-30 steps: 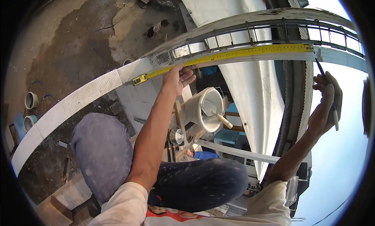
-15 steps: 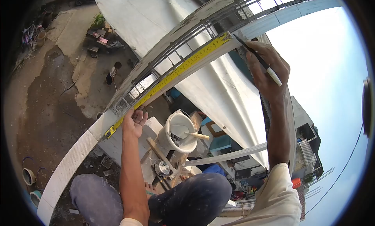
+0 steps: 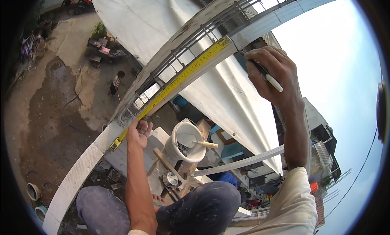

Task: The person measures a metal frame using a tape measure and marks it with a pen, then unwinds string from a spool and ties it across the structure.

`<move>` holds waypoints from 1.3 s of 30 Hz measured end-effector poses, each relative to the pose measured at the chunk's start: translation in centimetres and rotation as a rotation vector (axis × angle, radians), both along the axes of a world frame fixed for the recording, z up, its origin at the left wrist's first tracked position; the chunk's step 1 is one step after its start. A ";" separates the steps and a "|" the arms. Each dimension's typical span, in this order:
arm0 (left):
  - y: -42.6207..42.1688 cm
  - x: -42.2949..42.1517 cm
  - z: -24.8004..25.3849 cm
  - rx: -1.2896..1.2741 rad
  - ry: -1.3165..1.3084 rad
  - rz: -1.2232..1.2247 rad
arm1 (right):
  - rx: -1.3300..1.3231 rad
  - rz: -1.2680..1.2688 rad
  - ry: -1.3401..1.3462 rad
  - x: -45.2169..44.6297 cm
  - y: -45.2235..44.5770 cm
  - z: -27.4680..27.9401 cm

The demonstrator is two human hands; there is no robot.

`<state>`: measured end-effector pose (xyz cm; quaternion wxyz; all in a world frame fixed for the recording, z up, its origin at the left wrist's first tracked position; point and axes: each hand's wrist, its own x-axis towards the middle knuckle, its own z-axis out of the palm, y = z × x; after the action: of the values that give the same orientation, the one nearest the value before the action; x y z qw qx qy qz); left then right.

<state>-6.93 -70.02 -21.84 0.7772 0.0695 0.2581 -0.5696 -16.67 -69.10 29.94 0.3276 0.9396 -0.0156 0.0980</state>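
A yellow tape measure (image 3: 185, 75) is stretched along the edge of a pale block wall, beside an open steel rebar cage (image 3: 178, 56). Its case (image 3: 115, 143) rests near the lower left end. My left hand (image 3: 139, 133) has its thumb side against the blade just above the case, the other fingers loosely curled. In my right hand (image 3: 276, 70) is a black marker (image 3: 269, 77) with a white end, its tip hidden by my fingers. That hand is beside the block (image 3: 248, 35) just past the tape's far end.
Below me are a bucket (image 3: 185, 141) with a trowel (image 3: 205, 144) in it, a hammer (image 3: 170, 164) and a wire coil (image 3: 170, 179). A white tarp (image 3: 231, 93) hangs past the wall. On the ground far below stands a person (image 3: 116, 84).
My right hand has shifted slightly left and down, and the marker tip has gone from plain view to behind the fingers. My left hand stays at the tape; the view has tilted a little.
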 end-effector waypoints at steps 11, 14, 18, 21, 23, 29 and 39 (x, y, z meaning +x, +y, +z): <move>0.1 0.0 0.0 -0.011 0.016 -0.001 | 0.133 0.146 -0.083 1.1 -1.6 -0.1; 0.3 -0.1 0.2 -0.015 0.026 0.005 | 0.152 0.143 -0.034 1.3 -2.8 -0.1; 0.4 -0.1 0.3 -0.020 0.037 0.007 | 0.111 0.090 -0.020 1.4 -2.6 0.0; 0.5 -0.1 0.3 -0.013 0.045 0.002 | 0.047 0.099 0.009 1.5 -2.6 -0.1; 0.5 -0.2 0.2 -0.040 0.048 0.013 | -0.095 0.070 0.008 1.4 -1.3 -0.3; 1.2 0.0 0.0 -0.053 0.099 0.111 | -0.136 -0.157 -0.079 -0.1 4.7 -1.5; 3.2 -0.8 12.6 -0.242 -0.079 0.171 | 0.808 -0.354 -0.271 0.2 3.1 -15.6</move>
<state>-7.73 -66.84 -9.21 0.8350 -0.0248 0.1618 -0.5253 -16.42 -66.05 14.37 -0.0582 0.9536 -0.2556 0.1483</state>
